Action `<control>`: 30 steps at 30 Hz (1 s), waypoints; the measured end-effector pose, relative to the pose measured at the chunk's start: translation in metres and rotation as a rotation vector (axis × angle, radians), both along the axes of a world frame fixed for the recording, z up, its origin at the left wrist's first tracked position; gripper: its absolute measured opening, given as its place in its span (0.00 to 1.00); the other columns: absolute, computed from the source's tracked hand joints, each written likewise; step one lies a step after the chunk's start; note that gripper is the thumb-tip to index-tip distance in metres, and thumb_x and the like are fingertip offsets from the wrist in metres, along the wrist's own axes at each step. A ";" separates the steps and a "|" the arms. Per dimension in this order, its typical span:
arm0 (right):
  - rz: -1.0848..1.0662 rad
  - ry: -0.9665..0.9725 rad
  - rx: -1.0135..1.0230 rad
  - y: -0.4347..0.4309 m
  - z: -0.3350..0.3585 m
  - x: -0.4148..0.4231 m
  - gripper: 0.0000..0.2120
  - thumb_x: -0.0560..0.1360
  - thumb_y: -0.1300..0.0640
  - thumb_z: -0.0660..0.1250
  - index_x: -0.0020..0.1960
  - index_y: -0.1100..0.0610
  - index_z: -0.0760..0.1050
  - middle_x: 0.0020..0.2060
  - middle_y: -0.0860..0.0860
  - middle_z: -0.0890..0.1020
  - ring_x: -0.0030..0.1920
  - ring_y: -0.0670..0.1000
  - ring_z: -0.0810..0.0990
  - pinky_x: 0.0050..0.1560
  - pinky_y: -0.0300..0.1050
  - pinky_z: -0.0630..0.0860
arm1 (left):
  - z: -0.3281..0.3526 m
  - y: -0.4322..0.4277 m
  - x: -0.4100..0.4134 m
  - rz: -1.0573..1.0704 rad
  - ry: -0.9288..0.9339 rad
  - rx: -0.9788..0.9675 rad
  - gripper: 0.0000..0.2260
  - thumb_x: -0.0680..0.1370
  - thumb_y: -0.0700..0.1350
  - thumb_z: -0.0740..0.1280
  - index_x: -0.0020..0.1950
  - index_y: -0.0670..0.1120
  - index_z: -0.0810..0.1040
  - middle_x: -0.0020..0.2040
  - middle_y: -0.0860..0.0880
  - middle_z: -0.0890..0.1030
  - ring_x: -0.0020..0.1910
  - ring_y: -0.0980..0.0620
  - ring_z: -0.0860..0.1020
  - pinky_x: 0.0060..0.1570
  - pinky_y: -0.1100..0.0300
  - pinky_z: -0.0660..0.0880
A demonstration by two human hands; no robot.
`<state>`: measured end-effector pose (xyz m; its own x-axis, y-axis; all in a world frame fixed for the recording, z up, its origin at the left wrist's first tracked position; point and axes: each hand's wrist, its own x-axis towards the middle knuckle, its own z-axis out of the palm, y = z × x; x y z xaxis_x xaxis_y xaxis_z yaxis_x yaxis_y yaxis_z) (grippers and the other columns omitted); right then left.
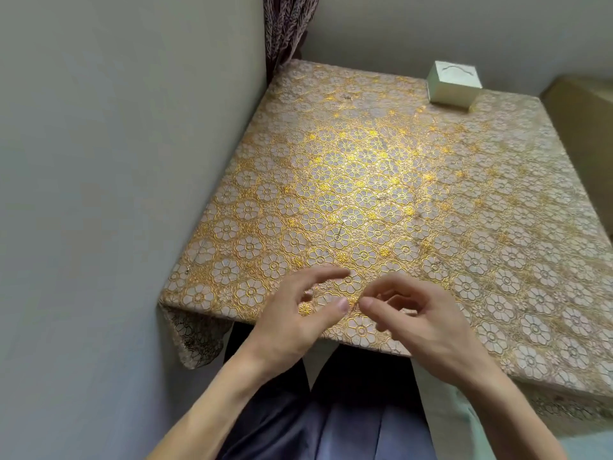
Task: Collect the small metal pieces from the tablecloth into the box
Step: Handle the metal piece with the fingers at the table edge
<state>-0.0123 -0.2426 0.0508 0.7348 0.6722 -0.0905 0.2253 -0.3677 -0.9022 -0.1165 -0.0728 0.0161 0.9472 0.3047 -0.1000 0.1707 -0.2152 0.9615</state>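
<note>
A white box (453,87) stands closed at the table's far right corner, well away from both hands. Small thin metal pieces lie scattered on the gold floral tablecloth (464,227); one dark sliver (338,231) lies mid-table and another tiny piece (382,143) further back. They are hard to pick out against the pattern. My left hand (298,315) hovers over the near edge with fingers spread and relaxed. My right hand (414,318) is beside it, fingers loosely curled, thumb tip close to the left thumb. Nothing shows in either hand.
A grey wall runs along the table's left side, with a dark patterned curtain (288,28) in the back corner. A tan cardboard box (583,127) sits past the right edge. The cloth hangs over the near edge above my lap.
</note>
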 end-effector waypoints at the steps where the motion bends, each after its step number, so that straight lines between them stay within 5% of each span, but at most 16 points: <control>1: 0.003 0.009 0.015 0.002 0.004 0.002 0.04 0.70 0.48 0.72 0.41 0.48 0.82 0.34 0.50 0.83 0.34 0.50 0.82 0.36 0.44 0.75 | 0.005 0.000 0.005 -0.071 0.004 -0.012 0.12 0.77 0.55 0.70 0.60 0.57 0.82 0.58 0.62 0.83 0.62 0.62 0.77 0.61 0.63 0.71; 5: -0.041 0.054 0.077 0.004 0.019 0.014 0.04 0.72 0.54 0.74 0.39 0.50 0.82 0.33 0.52 0.82 0.32 0.49 0.80 0.32 0.41 0.74 | 0.019 -0.002 0.016 -0.100 -0.038 -0.245 0.11 0.79 0.49 0.69 0.50 0.42 0.85 0.44 0.48 0.87 0.49 0.55 0.84 0.53 0.67 0.75; 11: -0.097 0.113 0.106 0.004 0.030 0.023 0.04 0.76 0.62 0.72 0.41 0.58 0.82 0.31 0.51 0.81 0.31 0.47 0.78 0.29 0.41 0.74 | 0.022 0.001 0.020 -0.159 -0.061 -0.370 0.12 0.78 0.49 0.66 0.56 0.44 0.83 0.40 0.49 0.85 0.53 0.53 0.83 0.56 0.67 0.74; 16: -0.089 0.101 0.114 0.004 0.042 0.027 0.04 0.76 0.61 0.72 0.42 0.58 0.82 0.32 0.50 0.82 0.32 0.46 0.78 0.29 0.39 0.74 | 0.030 -0.002 0.032 -0.204 -0.033 -0.314 0.08 0.74 0.52 0.74 0.53 0.54 0.86 0.46 0.51 0.86 0.49 0.54 0.83 0.54 0.59 0.79; 23: -0.078 0.066 0.106 0.000 0.058 0.038 0.03 0.75 0.58 0.73 0.44 0.58 0.82 0.34 0.50 0.83 0.32 0.47 0.79 0.31 0.40 0.75 | 0.036 0.002 0.046 -0.158 -0.142 -0.296 0.09 0.75 0.56 0.71 0.48 0.54 0.88 0.46 0.43 0.85 0.41 0.54 0.78 0.48 0.58 0.77; 27: -0.024 0.052 0.071 -0.001 0.062 0.039 0.06 0.73 0.54 0.73 0.45 0.57 0.83 0.35 0.50 0.83 0.34 0.48 0.81 0.33 0.40 0.77 | 0.039 0.006 0.049 -0.139 -0.160 -0.311 0.09 0.77 0.53 0.70 0.45 0.49 0.86 0.36 0.55 0.81 0.37 0.56 0.76 0.42 0.64 0.74; 30: -0.017 0.063 0.078 0.000 0.062 0.037 0.10 0.71 0.50 0.73 0.45 0.57 0.82 0.34 0.50 0.83 0.34 0.48 0.81 0.33 0.41 0.76 | 0.039 0.007 0.051 -0.114 -0.140 -0.249 0.09 0.75 0.56 0.69 0.44 0.52 0.84 0.38 0.58 0.81 0.38 0.57 0.75 0.41 0.64 0.72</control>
<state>0.0247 -0.2422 0.1132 0.7408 0.6663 -0.0851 0.1611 -0.2992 -0.9405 -0.0658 -0.0663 0.0550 0.9837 0.1779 -0.0242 0.0209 0.0202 0.9996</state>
